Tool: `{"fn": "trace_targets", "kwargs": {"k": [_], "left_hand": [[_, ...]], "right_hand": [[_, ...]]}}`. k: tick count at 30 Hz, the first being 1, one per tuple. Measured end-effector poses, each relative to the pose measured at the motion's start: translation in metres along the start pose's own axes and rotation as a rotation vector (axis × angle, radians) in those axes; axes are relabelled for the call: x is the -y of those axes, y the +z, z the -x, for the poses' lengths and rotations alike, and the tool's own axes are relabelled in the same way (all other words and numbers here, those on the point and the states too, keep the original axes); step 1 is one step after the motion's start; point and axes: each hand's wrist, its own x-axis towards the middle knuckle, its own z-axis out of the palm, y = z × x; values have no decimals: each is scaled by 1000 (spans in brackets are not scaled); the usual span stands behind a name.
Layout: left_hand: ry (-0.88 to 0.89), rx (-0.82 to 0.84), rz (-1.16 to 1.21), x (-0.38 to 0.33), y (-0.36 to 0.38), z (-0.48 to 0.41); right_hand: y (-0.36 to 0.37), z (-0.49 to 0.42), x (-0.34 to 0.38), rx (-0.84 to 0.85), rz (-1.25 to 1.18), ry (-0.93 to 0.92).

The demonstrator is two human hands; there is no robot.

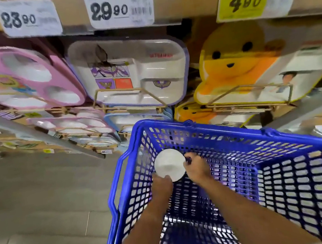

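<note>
A small round white bowl [169, 164] sits inside a blue plastic shopping basket [297, 178], near its far left wall. My left hand [161, 184] grips the bowl's near edge. My right hand [197, 170] holds its right edge, fingers curled round the rim. Both forearms reach down into the basket. The underside of the bowl faces the camera, so its inside is hidden.
Store shelves stand ahead with children's divided trays: a pink one [23, 78], a white and purple one [129, 73], a yellow bear-shaped one [236, 66]. Price tags [119, 7] hang above. Grey floor tiles [35, 208] lie to the left.
</note>
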Motion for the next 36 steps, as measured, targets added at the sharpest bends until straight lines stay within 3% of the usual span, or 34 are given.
{"fn": "trace_targets", "kwargs": {"k": [3, 6, 13, 22, 29, 36], "left_hand": [[39, -55, -2, 4, 9, -6], [63, -101, 56, 4, 14, -9], [32, -54, 137, -3, 8, -11], [76, -60, 114, -8, -19, 20], [374, -7, 155, -37, -56, 84], [749, 157, 268, -87, -62, 182]], "right_hand": [[13, -3, 2, -88, 25, 32], [22, -5, 6, -157, 196, 17], [20, -13, 24, -199, 296, 82], [-10, 20, 31, -196, 85, -27], [-84, 91, 33, -306, -215, -81], [-179, 185, 17, -579, -409, -163]]}}
